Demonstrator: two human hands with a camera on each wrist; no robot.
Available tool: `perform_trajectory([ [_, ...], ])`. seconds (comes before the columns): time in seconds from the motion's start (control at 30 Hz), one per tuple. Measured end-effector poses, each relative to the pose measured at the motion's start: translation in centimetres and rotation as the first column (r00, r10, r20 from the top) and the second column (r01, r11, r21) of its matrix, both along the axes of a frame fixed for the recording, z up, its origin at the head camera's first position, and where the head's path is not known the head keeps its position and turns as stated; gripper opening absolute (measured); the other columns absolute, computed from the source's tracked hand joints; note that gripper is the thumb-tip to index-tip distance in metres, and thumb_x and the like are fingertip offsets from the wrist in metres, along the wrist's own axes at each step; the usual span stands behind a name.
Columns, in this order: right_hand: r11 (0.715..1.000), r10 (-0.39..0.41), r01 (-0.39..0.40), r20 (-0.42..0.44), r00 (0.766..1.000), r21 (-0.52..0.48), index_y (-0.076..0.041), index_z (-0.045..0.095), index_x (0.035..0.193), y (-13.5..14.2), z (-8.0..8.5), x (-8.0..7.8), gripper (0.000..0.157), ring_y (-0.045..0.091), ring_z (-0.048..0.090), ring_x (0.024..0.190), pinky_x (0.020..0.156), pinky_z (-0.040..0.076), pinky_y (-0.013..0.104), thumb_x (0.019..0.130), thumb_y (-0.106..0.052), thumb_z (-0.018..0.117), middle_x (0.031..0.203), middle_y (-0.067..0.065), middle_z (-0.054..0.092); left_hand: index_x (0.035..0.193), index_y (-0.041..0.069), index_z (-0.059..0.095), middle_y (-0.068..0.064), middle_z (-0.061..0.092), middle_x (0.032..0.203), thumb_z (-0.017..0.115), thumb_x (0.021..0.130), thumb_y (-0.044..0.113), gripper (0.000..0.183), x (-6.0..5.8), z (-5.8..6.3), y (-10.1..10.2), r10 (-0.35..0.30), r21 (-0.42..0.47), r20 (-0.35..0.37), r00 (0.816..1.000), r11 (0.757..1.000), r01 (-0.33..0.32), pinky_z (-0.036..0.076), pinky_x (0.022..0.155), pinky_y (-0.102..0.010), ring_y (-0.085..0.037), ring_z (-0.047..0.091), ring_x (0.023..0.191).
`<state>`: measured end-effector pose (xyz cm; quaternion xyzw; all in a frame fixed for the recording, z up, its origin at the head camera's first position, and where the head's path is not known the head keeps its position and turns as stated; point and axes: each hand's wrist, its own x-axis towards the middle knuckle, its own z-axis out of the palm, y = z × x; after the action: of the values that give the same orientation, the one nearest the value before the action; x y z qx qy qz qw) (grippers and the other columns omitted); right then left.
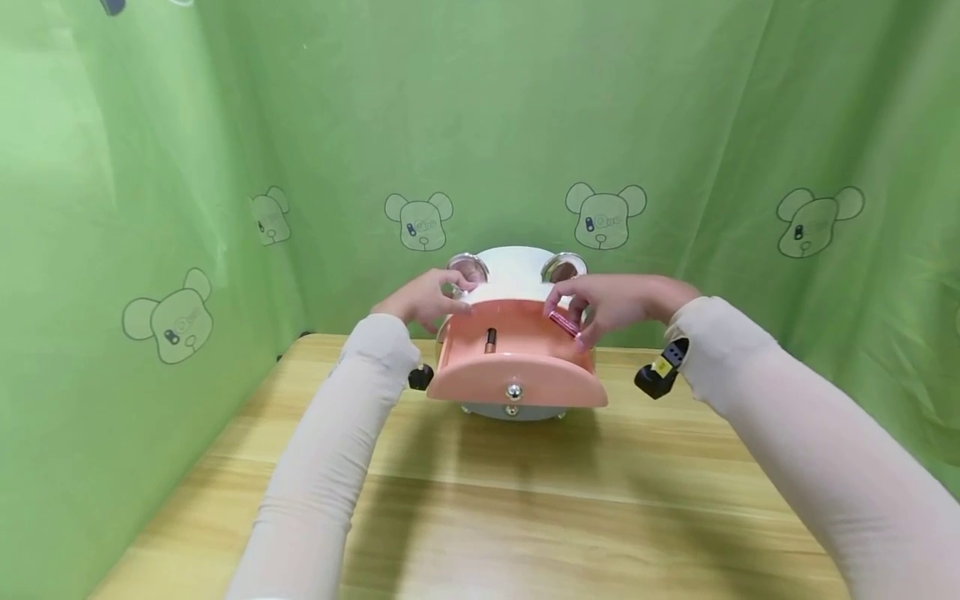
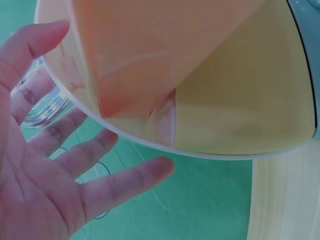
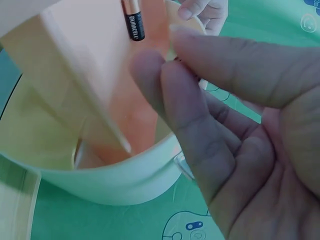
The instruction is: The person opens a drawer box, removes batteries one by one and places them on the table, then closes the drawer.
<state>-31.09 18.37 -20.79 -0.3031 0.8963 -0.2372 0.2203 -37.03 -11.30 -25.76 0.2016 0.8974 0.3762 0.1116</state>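
Toward the far edge of the wood-grained desk, a white cabinet stands with its salmon drawer open. Directions are taken from that drawer as the head view shows it. Right grip, at 2 o'clock: thumb and fingers pinching a red cylinder with pale lettering, over the drawer's 2 o'clock side. Left grip, at 10 o'clock: fingers spread beside the cabinet's rim; contact cannot be confirmed. One black-and-copper battery, lettered DURACELL, lies inside the drawer toward 10 o'clock, copper end facing 6 o'clock. Two round silver-rimmed fittings are noted on the cabinet at 11 and 1 o'clock. A silver knob marks the drawer front at 6 o'clock, above a grey lower drawer.
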Motion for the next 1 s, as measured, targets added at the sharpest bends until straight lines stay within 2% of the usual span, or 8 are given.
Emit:
perform_trajectory([
  [0.33, 0.999, 0.005, -0.006, -0.020, 1.000, -0.042, -0.005, 0.048, 0.132, 0.8, -0.4, 0.4, 0.062, 0.029, 0.059, 0.098, 0.085, 0.054, 0.039, 0.077, -0.001, 0.077, 0.110, 0.020, 0.058, 0.127, 0.016, 0.056, -0.010, 0.057, 0.118, 0.073, 0.087, 0.027, 0.045, -0.1, 0.0, -0.1, -0.014, -0.030, -0.033, 0.999, 0.999, 0.013, 0.059, 0.070, -0.041, -0.027, 0.061, 0.099],
  [0.5, 0.999, -0.001, 0.000, -0.035, 0.999, -0.042, -0.004, 0.049, 0.131, 1.4, -0.8, 0.4, 0.059, 0.028, 0.059, 0.099, 0.087, 0.053, 0.040, 0.079, -0.001, 0.076, 0.108, 0.019, 0.058, 0.130, 0.020, 0.052, -0.013, 0.054, 0.125, 0.072, 0.089, 0.028, 0.047, 0.0, -0.1, -0.2, -0.036, -0.037, -0.041, 0.999, 0.999, 0.034, 0.059, 0.072, -0.043, -0.029, 0.056, 0.110],
  [0.57, 0.999, -0.013, 0.012, -0.034, 0.999, -0.043, -0.004, 0.049, 0.131, 1.6, -0.9, 0.4, 0.058, 0.028, 0.060, 0.098, 0.086, 0.053, 0.039, 0.079, -0.001, 0.076, 0.107, 0.019, 0.058, 0.132, 0.023, 0.051, -0.014, 0.052, 0.130, 0.071, 0.089, 0.028, 0.048, 0.0, -0.1, -0.2, -0.049, -0.037, -0.053, 0.997, 0.998, 0.047, 0.058, 0.075, -0.044, -0.031, 0.052, 0.117],
  [0.63, 0.998, -0.025, 0.024, -0.032, 0.999, -0.050, -0.004, 0.049, 0.132, 1.9, -1.0, 0.4, 0.059, 0.028, 0.060, 0.097, 0.084, 0.054, 0.038, 0.079, -0.001, 0.076, 0.106, 0.018, 0.058, 0.135, 0.025, 0.050, -0.014, 0.049, 0.135, 0.070, 0.090, 0.027, 0.050, -0.1, -0.1, -0.3, -0.067, -0.043, -0.077, 0.995, 0.997, 0.064, 0.054, 0.085, -0.046, -0.032, 0.049, 0.122],
  [0.73, 0.997, -0.037, 0.034, -0.033, 0.999, -0.064, -0.004, 0.049, 0.131, 2.2, -1.2, 0.5, 0.061, 0.027, 0.061, 0.094, 0.082, 0.055, 0.036, 0.078, -0.002, 0.077, 0.102, 0.016, 0.059, 0.139, 0.024, 0.048, -0.013, 0.044, 0.143, 0.069, 0.091, 0.024, 0.052, -0.3, -0.3, -0.4, -0.105, -0.062, -0.124, 0.987, 0.993, 0.098, 0.043, 0.101, -0.049, -0.034, 0.045, 0.128],
  [0.8, 0.997, -0.037, 0.034, -0.032, 0.999, -0.075, -0.003, 0.048, 0.131, 2.4, -1.2, 0.5, 0.061, 0.027, 0.061, 0.093, 0.081, 0.055, 0.036, 0.077, -0.002, 0.077, 0.100, 0.015, 0.059, 0.142, 0.025, 0.046, -0.011, 0.041, 0.147, 0.069, 0.091, 0.021, 0.056, -0.4, -0.4, -0.5, -0.128, -0.073, -0.153, 0.980, 0.990, 0.118, 0.036, 0.107, -0.051, -0.034, 0.045, 0.128],
  [0.9, 0.996, -0.034, 0.032, -0.027, 0.999, -0.088, -0.002, 0.048, 0.130, 2.6, -1.2, 0.8, 0.060, 0.027, 0.062, 0.092, 0.081, 0.055, 0.037, 0.077, -0.001, 0.076, 0.099, 0.016, 0.060, 0.145, 0.026, 0.043, -0.009, 0.036, 0.151, 0.069, 0.090, 0.017, 0.061, -0.5, -0.4, -0.6, -0.151, -0.085, -0.184, 0.971, 0.987, 0.137, 0.036, 0.107, -0.051, -0.034, 0.045, 0.128],
  [1.0, 0.995, -0.041, 0.039, -0.018, 0.999, -0.089, -0.002, 0.047, 0.130, 2.9, -1.2, 0.9, 0.060, 0.027, 0.063, 0.092, 0.081, 0.056, 0.038, 0.078, 0.001, 0.075, 0.101, 0.017, 0.061, 0.146, 0.027, 0.042, -0.009, 0.035, 0.152, 0.069, 0.089, 0.011, 0.066, -0.5, -0.5, -0.7, -0.161, -0.083, -0.203, 0.966, 0.986, 0.147, 0.041, 0.103, -0.049, -0.034, 0.046, 0.125],
])
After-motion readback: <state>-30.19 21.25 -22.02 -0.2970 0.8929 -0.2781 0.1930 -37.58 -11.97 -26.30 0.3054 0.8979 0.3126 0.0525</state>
